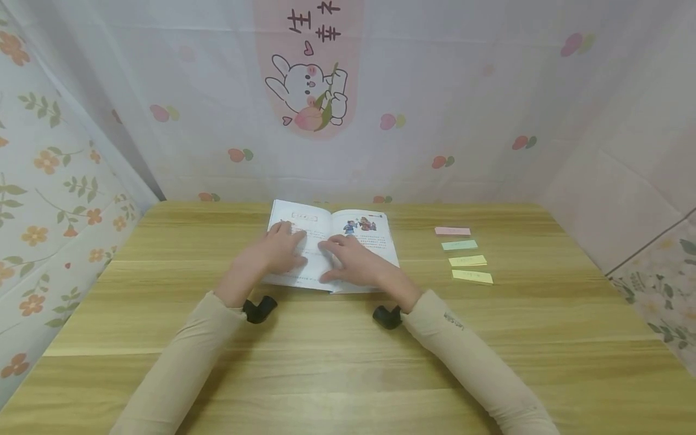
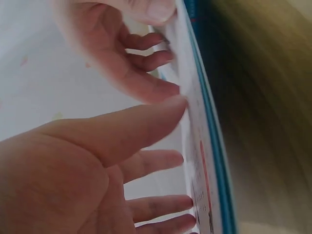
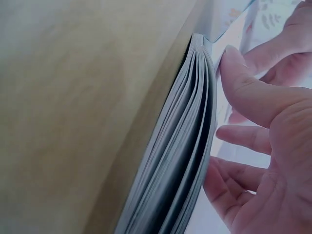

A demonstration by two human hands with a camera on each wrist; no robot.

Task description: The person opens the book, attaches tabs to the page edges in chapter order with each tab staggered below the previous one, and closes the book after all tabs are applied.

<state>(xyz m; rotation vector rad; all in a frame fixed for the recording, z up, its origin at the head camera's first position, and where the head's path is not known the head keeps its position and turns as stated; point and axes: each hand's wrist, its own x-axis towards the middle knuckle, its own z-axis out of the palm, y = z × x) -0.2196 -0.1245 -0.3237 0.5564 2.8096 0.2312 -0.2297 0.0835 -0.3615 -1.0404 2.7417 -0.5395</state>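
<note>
An open book (image 1: 364, 244) lies on the wooden table, with printed text on both pages and coloured figures at the top of the right page. My left hand (image 1: 280, 249) rests on the left page, fingers spread and fingertips touching the paper. On the right page near the spine rests my right hand (image 1: 350, 261), its thumb and fingers apart. In the right wrist view the page edges (image 3: 180, 146) of the book's thick right half fan slightly. The left wrist view shows the book's blue-green cover edge (image 2: 214, 131) beneath the thin left side. Neither hand grips anything.
To the right of the book lie several paper strips in a column: a pink strip (image 1: 452, 231), a green strip (image 1: 459, 245) and yellow strips (image 1: 467, 261). A printed curtain (image 1: 413, 78) hangs behind the table (image 1: 326, 374). Black wrist devices (image 1: 260, 309) sit at both cuffs.
</note>
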